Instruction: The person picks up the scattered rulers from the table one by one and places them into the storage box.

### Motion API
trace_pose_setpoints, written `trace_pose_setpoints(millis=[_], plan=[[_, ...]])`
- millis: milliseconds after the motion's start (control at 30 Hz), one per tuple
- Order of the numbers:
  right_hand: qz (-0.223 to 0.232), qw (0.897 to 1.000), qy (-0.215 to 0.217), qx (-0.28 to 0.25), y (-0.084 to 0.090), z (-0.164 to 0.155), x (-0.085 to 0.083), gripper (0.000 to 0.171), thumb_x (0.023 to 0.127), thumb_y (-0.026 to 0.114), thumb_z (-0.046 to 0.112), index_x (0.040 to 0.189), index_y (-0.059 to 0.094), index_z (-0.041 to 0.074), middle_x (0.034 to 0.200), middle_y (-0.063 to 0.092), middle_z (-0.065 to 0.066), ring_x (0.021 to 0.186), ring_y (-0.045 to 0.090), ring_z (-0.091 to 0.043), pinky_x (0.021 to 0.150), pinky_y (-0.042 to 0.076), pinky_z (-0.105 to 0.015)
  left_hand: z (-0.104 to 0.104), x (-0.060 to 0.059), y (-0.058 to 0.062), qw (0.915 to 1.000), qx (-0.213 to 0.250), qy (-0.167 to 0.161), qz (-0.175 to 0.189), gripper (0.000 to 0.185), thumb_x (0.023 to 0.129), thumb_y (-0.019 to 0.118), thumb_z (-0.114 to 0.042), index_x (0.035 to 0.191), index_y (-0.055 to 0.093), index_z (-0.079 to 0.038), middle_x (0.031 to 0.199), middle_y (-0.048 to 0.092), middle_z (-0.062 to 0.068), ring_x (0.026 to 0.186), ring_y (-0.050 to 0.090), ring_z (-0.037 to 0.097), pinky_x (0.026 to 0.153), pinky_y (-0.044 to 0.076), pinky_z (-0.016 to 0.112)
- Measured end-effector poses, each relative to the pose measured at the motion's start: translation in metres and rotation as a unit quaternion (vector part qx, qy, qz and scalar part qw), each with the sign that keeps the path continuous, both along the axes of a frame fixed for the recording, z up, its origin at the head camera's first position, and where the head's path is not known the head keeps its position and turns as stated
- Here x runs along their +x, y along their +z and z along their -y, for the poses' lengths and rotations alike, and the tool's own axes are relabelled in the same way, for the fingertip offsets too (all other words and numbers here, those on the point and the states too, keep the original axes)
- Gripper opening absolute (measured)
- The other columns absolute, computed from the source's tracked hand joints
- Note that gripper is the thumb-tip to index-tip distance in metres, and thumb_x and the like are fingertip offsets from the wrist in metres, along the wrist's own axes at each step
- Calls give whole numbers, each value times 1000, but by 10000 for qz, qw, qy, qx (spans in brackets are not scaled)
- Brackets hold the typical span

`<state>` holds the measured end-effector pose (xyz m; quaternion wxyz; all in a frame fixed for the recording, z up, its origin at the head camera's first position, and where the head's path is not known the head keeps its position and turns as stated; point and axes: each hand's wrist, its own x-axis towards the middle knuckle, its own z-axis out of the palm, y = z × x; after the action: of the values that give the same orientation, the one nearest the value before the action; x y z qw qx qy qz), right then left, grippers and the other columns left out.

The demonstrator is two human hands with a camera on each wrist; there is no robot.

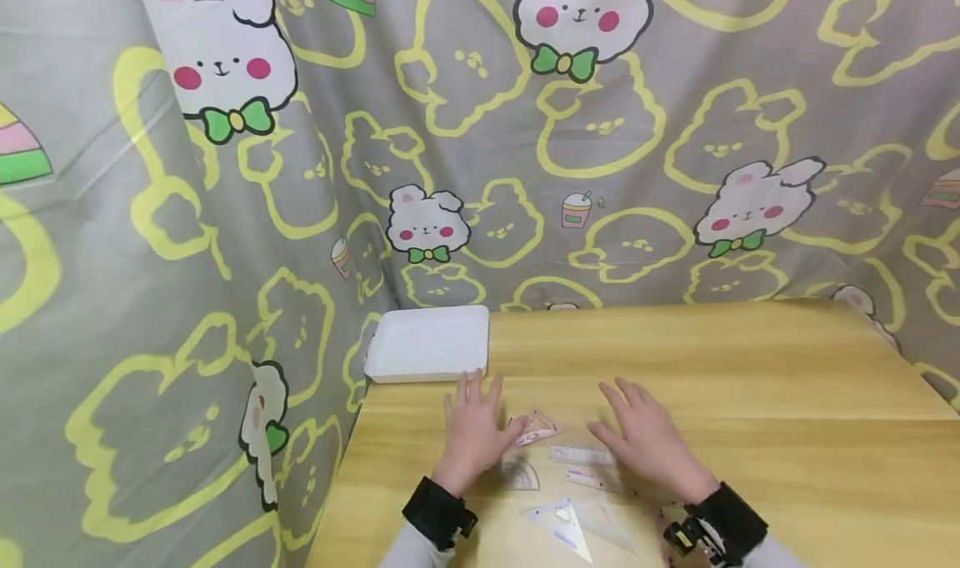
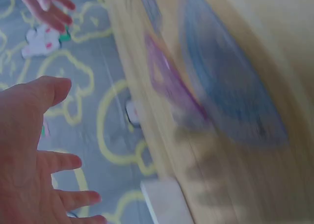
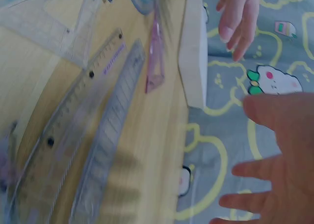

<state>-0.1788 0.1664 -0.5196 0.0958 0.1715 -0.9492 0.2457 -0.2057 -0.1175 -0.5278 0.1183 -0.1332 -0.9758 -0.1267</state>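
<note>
Our wooden table (image 1: 712, 360) bears a white tray (image 1: 431, 343); our left hand (image 1: 474, 435) and right hand (image 1: 648, 439) hover, fingers spread, apparently at the approach step; between and before them lie set squares (image 1: 557, 525), rulers (image 1: 581, 454), protractor (image 1: 522, 474); lifting any calls for pinching.

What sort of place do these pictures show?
Probably a curtained-off work corner indoors: patterned fabric hangs behind and beside a wood-grained table, which holds a white tray and clear rulers.
</note>
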Motion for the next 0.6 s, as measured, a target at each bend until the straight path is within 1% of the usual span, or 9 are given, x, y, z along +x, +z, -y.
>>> trace_pose_setpoints(millis=[100, 200, 367, 500, 600], plan=[[-129, 9998, -104, -109, -5, 12, -11, 68, 103, 65, 38, 148, 48, -9, 148, 46, -40, 134, 46, -59, 107, 37, -74, 18, -11, -2, 9997, -18, 250, -68, 79, 94, 68, -60, 155, 50, -13, 159, 42, 27, 148, 34, 52, 110, 30, 78], [-237, 9994, -128, -226, -10, 27, -21, 67, 102, 66, 37, 147, 48, -9, 147, 47, -40, 134, 47, -59, 107, 38, -73, 39, -23, -9, 9990, 25, 438, -110, 78, 95, 67, -59, 155, 49, -12, 159, 41, 28, 149, 33, 53, 110, 29, 79], [-188, 9994, 153, -231, -12, 56, -38, 68, 103, 66, 37, 149, 47, -10, 149, 44, -41, 136, 44, -60, 109, 35, -73, 71, -42, -15, 9979, 10, 634, -94, 78, 96, 65, -60, 156, 48, -12, 161, 39, 28, 150, 29, 53, 109, 30, 79], [-31, 9988, 373, -328, -12, 81, -55, 70, 104, 64, 39, 151, 45, -10, 153, 38, -43, 140, 39, -61, 114, 30, -71, 91, -54, -14, 9977, 81, 669, -100, 77, 97, 64, -59, 155, 49, -11, 159, 40, 30, 150, 29, 54, 110, 29, 78], [24, 9974, 489, -528, -16, 97, -69, 70, 104, 62, 38, 151, 44, -11, 155, 35, -43, 142, 36, -61, 116, 27, -71, 103, -64, -15, 9972, 198, 711, -106, 76, 97, 65, -57, 154, 49, -9, 158, 40, 31, 150, 29, 55, 112, 27, 78]])
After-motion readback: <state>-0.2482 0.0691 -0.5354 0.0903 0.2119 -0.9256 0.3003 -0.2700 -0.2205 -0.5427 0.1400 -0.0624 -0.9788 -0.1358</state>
